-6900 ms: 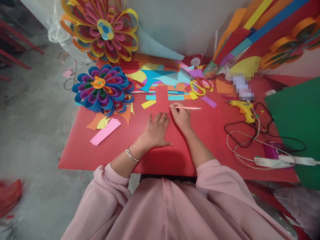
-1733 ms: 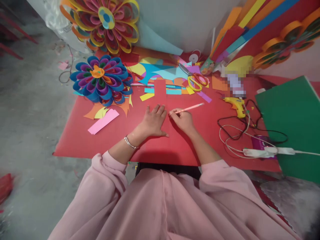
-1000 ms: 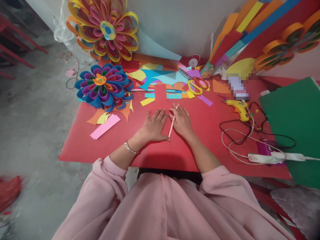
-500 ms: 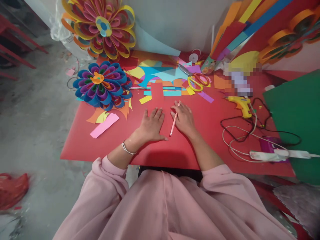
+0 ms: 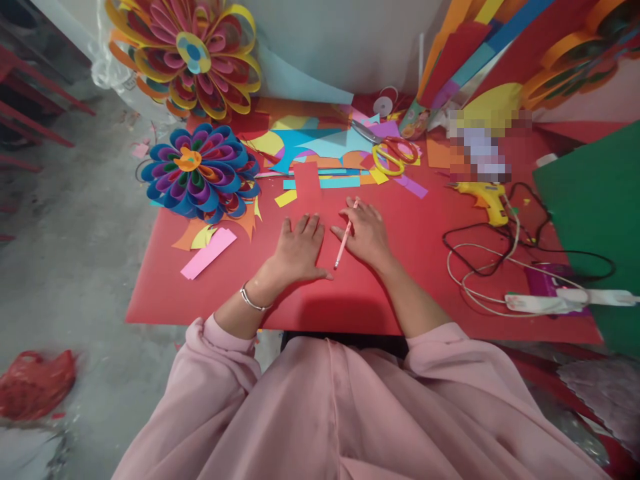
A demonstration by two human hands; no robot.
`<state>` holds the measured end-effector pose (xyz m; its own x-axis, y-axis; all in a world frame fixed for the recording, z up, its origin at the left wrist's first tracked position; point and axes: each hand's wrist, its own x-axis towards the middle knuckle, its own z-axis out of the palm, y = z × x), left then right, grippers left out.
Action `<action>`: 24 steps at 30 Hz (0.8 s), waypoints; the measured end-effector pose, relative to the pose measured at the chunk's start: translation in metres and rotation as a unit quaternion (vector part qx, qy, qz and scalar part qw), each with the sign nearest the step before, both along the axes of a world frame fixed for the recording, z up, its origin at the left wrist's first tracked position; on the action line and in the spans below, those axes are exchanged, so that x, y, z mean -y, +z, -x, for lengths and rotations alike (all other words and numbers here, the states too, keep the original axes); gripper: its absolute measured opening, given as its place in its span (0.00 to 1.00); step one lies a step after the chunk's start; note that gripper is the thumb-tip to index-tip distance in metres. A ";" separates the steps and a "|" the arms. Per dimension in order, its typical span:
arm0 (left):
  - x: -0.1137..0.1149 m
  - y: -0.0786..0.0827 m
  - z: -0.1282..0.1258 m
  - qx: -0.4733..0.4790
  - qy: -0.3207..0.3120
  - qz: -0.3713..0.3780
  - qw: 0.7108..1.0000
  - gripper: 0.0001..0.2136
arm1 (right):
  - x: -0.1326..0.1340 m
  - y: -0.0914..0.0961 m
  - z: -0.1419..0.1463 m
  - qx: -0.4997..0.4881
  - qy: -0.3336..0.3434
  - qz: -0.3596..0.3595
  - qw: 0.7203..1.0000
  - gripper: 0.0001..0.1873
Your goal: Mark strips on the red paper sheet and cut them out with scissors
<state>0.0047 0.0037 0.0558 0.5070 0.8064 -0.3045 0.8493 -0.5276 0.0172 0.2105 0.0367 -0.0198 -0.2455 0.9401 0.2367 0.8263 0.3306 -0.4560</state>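
My left hand [image 5: 298,249] lies flat with fingers spread on a red paper strip [image 5: 306,188] that runs away from me over a big red sheet [image 5: 225,293]. Just right of the strip, my right hand [image 5: 367,231] holds a pink pencil [image 5: 344,237] between its fingers. The pencil lies along the strip's right edge, its tip pointing back toward me near my left thumb.
A blue paper flower [image 5: 199,171] and a yellow one [image 5: 186,57] sit at the left. Scissors [image 5: 391,152] lie among paper scraps behind the strip. A yellow glue gun [image 5: 486,199], cables and a power strip [image 5: 565,300] are at the right, beside a green sheet [image 5: 595,213]. A pink strip [image 5: 209,253] lies left.
The pencil has swung round from pointing right to lying along the strip's edge with its tip toward me. My left hand has stayed flat on the strip.
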 end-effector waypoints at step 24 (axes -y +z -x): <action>-0.002 -0.003 0.003 0.008 -0.008 0.000 1.000 0.59 | 0.000 -0.001 0.000 -0.001 0.000 0.008 1.000 0.19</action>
